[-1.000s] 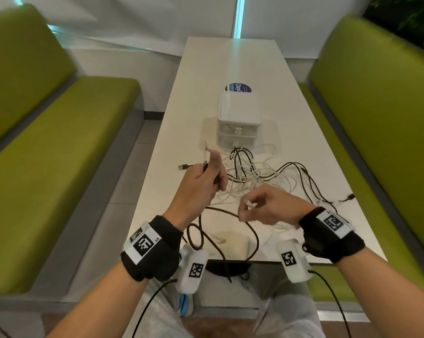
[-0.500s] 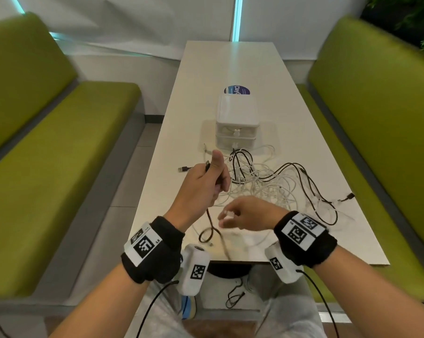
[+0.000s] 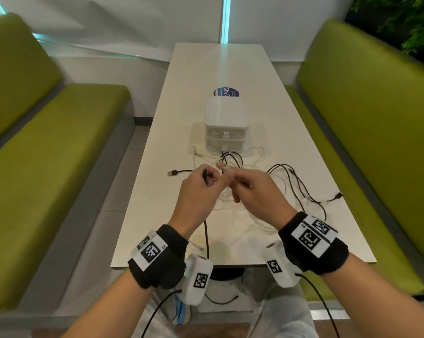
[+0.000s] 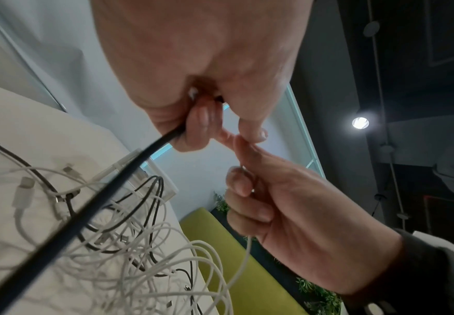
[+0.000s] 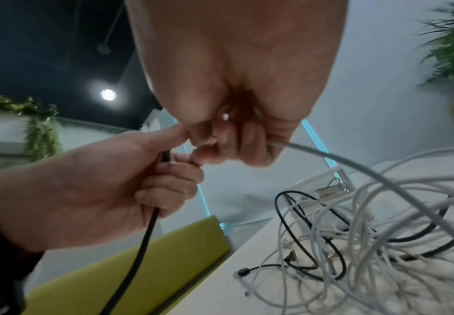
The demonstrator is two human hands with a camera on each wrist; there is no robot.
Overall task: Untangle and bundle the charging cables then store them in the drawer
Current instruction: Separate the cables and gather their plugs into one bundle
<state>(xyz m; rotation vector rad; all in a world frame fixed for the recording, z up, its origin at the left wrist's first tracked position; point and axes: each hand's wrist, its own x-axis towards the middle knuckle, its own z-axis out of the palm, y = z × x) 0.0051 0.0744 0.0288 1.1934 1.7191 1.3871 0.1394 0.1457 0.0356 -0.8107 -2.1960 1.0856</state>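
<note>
A tangle of white and black charging cables [image 3: 267, 191] lies on the white table [image 3: 218, 69], in front of a small white two-drawer box [image 3: 225, 123] with both drawers shut. My left hand [image 3: 201, 189] grips a black cable [image 4: 128, 172] that hangs down over the near table edge. My right hand [image 3: 252, 189] grips a white cable [image 5: 355, 164] that runs into the heap. The two hands meet fingertip to fingertip above the tangle. A black USB plug [image 3: 172, 172] lies free to the left of the hands.
Green bench seats [image 3: 47, 152] flank the table on both sides. A round blue sticker [image 3: 226, 91] lies behind the drawer box. A black plug end [image 3: 337, 196] reaches toward the table's right edge. A plant [image 3: 401, 20] stands at the far right.
My right hand has risen and moved left and forward with the white cable until its fingertips meet my left hand. The left hand has stayed about where it was, holding the black cable.
</note>
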